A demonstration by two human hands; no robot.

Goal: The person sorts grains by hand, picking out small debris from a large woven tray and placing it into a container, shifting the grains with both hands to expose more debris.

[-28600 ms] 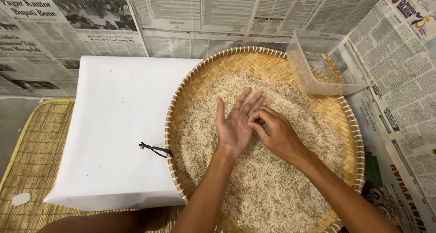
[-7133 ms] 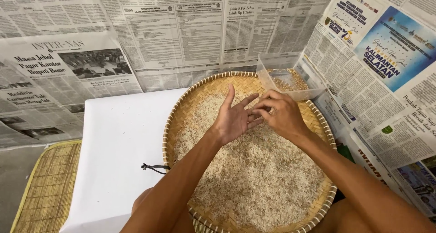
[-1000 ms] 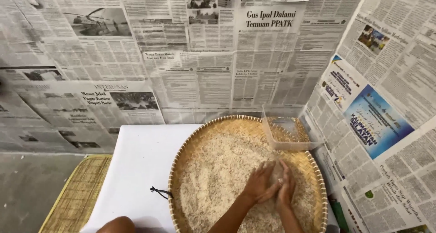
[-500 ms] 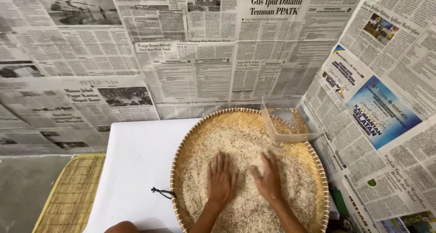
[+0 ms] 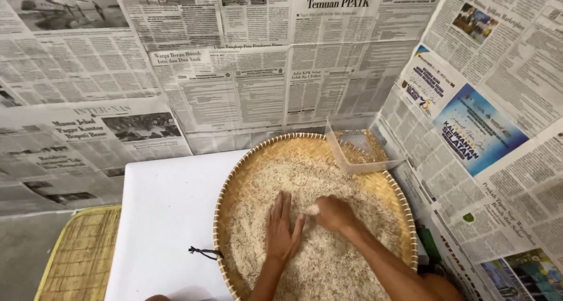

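Observation:
A round woven bamboo tray (image 5: pixel 234 186) holds a wide layer of pale rice grains (image 5: pixel 352 260). My left hand (image 5: pixel 283 229) lies flat on the rice, palm down, fingers together and pointing away from me. Right beside it, my right hand (image 5: pixel 333 212) is curled with its fingertips pinched together at a few grains, touching the left hand's index side. Both forearms come in from the bottom edge.
A clear plastic tub (image 5: pixel 359 151) rests tilted on the tray's far right rim. The tray sits on a white board (image 5: pixel 167 219) with a black cord (image 5: pixel 203 253). A woven mat (image 5: pixel 79 254) lies at the lower left. Newspaper sheets (image 5: pixel 246 84) cover the walls.
Half a second ago both hands lay spread flat on the rice. Now the right hand has curled and moved in next to the left, pinching grains. The camera has tilted slightly.

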